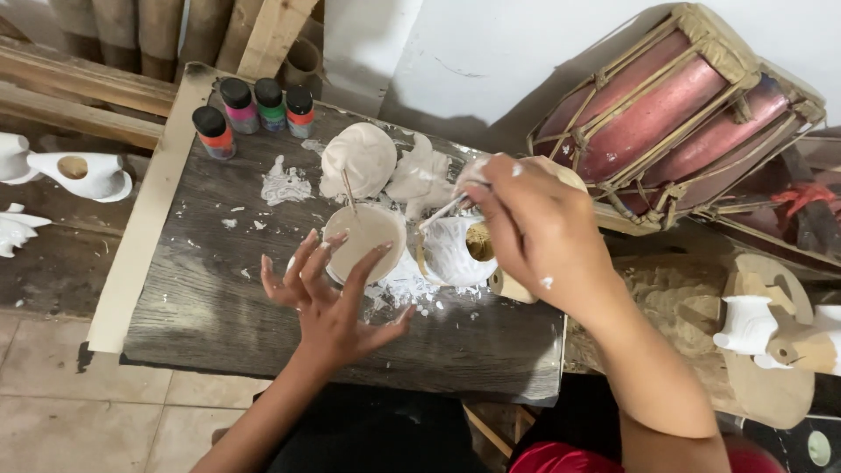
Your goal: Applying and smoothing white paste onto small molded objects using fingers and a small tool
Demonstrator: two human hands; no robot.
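Hands at work over a small carved figure being coated white.

Left hand [328, 302] hovers with fingers spread wide, holding nothing, its tips just touching the rim of the paint cup [363, 241]; the right hand [534, 228] pinches a thin brush [442, 213] against the white carved figure [451, 254] beside the cup on the dark board [219, 289]. That figure looks light, stiff and wet-slick, best gripped by its unpainted base. Farther back lie two more white pieces [359, 158], then four small bottles [254, 109] with black caps and orange, pink, green and red bands. A reddish drum [674, 114] leans at the wall.
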